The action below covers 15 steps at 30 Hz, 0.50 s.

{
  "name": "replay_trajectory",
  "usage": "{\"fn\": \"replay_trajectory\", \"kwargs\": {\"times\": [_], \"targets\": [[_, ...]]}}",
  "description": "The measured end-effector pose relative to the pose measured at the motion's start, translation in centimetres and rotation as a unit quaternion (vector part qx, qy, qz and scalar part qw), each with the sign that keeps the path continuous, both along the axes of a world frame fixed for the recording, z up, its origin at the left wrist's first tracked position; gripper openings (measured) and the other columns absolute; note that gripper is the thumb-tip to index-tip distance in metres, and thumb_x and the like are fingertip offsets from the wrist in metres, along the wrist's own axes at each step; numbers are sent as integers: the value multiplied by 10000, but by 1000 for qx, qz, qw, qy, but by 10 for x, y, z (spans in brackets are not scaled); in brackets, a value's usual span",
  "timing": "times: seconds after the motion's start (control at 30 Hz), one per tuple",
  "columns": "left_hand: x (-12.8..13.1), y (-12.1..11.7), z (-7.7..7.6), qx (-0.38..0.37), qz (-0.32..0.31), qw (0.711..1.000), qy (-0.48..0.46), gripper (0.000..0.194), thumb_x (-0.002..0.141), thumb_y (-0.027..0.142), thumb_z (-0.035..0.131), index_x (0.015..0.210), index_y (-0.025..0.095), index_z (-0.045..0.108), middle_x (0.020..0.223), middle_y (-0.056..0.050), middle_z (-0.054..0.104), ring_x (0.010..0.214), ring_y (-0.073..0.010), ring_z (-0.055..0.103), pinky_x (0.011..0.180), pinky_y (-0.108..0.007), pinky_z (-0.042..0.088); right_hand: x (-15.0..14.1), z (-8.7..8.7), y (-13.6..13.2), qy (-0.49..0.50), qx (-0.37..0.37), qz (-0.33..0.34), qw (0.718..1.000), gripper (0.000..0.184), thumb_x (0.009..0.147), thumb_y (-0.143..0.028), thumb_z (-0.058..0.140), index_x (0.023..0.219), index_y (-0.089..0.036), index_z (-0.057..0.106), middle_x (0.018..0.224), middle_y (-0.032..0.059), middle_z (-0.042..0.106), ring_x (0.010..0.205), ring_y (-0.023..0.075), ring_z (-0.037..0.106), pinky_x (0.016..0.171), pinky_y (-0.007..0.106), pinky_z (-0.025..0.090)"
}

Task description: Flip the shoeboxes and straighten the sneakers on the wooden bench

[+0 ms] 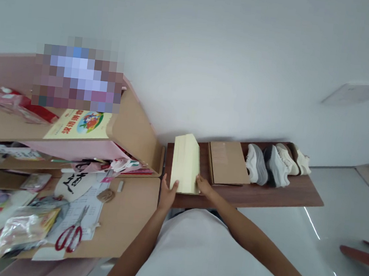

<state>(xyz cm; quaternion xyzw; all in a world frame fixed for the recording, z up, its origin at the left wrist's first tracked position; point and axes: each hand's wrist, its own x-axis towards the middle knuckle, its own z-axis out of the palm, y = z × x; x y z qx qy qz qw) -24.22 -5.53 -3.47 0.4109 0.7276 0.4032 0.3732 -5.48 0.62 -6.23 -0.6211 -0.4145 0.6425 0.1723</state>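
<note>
The cream box (186, 164) sits near the left edge of the worktop (304, 194). Left hand (167, 194): spread, thumb touching the box. Right hand (203, 185): fingers partly curled against its right side — grip cannot be told. Press evenly — avoid denting.

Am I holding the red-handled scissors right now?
No, the scissors lie on the desk, while the left hand and right hand are at the pale yellow box.

One head camera looked forward and down, from above the shirt (211, 259), near the bench (264, 195).
</note>
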Motion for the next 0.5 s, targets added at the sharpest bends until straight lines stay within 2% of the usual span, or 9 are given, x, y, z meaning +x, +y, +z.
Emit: {"fn": "replay_trajectory", "kwargs": {"times": [0.1,0.2,0.3,0.37,0.5], "targets": [[7,5,1,-11,-58,996,-66,589,935,536,553,1422,205,520,1441,-139,580,1381,-267,504,1181,-438,357,-6,19,-8,120,-48,-23,991,799,901,-844,248,1501,-341,410,1541,118,478,1320,341,540,923,592,540],[17,1,5,1,-93,995,-39,664,930,515,555,1510,219,425,1581,-121,432,1475,-257,382,1221,-419,287,-10,27,-18,221,-64,-45,972,737,897,-817,372,1461,-345,429,1413,111,604,1199,312,633,912,592,540],[34,-4,7,-21,-128,989,76,808,889,470,607,1582,196,295,1675,-131,219,1561,-285,139,1258,-466,146,-11,20,-21,237,-74,-82,965,597,964,-698,388,1387,-289,491,1243,105,701,1059,271,696,896,534,556],[47,-7,7,-44,-167,975,137,859,865,432,624,1594,162,258,1685,-160,142,1566,-319,45,1251,-523,89,-8,9,-20,220,-75,-122,965,484,1010,-583,372,1334,-259,528,1189,95,720,1020,249,700,872,493,565],[61,-7,-2,-59,-242,957,149,796,849,409,628,1560,182,353,1674,-161,183,1563,-326,69,1244,-528,89,4,-11,-21,172,-66,-174,967,404,1009,-469,397,1280,-227,572,1217,86,712,1054,226,676,878,433,555]]}}
